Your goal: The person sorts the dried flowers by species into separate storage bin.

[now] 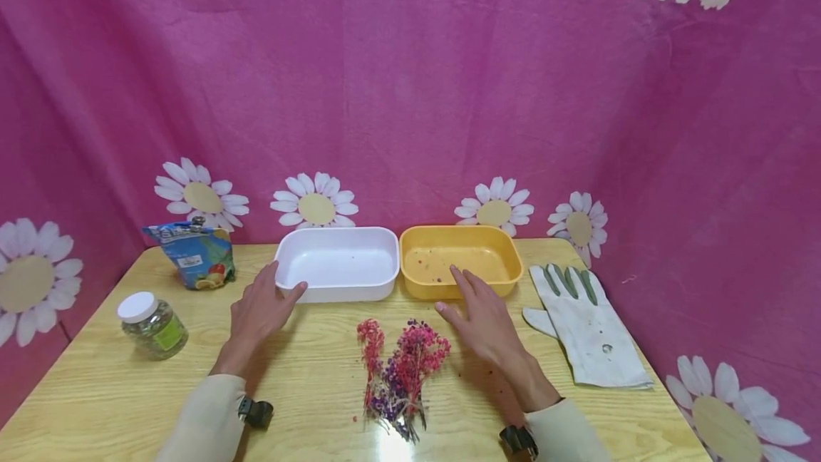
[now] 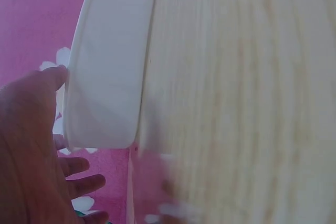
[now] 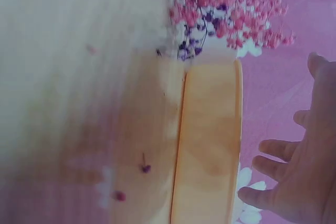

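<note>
My left hand (image 1: pixel 261 305) is at the near left corner of a white plastic tub (image 1: pixel 346 294). In the left wrist view the thumb (image 2: pixel 59 76) meets the rim, with the other fingers spread past the tub's end. My right hand (image 1: pixel 484 319) hovers at the front rim of a yellow tub (image 1: pixel 420 285), fingers spread and holding nothing. A few tiny bits lie inside that tub. Small bunches of dried flowers, pink (image 1: pixel 420 351) and purple (image 1: pixel 386 403), lie on the table between my forearms; a pinkish-red one (image 1: pixel 370 344) is at their left.
A jar with a white lid (image 1: pixel 154 326) stands at the left, and a blue pouch (image 1: pixel 195 255) is behind it. At the right lies a pale work glove (image 1: pixel 593 337). Loose flower bits dot the wooden table (image 1: pixel 308 391). A pink curtain (image 1: pixel 410 91) hangs behind.
</note>
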`<state>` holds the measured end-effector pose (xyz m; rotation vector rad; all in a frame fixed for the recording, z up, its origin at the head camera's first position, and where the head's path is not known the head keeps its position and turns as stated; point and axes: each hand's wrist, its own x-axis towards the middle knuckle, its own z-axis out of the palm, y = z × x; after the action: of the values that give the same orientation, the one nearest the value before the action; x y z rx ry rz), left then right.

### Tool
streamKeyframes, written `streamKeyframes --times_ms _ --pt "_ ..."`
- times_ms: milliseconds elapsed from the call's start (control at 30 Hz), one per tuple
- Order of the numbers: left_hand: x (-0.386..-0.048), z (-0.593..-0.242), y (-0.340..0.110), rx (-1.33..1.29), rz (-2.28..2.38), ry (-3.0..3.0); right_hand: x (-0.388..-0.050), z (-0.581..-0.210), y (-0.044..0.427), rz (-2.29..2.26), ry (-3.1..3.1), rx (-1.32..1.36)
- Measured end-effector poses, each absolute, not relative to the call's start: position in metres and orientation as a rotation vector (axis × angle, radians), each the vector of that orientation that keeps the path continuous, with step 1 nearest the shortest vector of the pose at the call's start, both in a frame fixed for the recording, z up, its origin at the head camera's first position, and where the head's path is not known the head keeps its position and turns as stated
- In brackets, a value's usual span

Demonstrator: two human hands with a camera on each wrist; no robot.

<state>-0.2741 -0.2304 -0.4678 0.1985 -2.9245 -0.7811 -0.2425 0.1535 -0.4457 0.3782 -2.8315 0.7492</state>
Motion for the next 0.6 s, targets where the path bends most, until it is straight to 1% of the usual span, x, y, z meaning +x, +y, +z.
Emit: streamKeyframes --times_ms 300,600 --pt "-0.274 -0.47 -0.234 0.239 -0.936 -2.967 -0.211 -0.447 0.144 0.827 -2.872 0.323" --pt "-0.275 -0.47 -0.235 0.241 -1.208 -2.886 -0.182 -0.446 0.131 0.837 -2.869 0.323"
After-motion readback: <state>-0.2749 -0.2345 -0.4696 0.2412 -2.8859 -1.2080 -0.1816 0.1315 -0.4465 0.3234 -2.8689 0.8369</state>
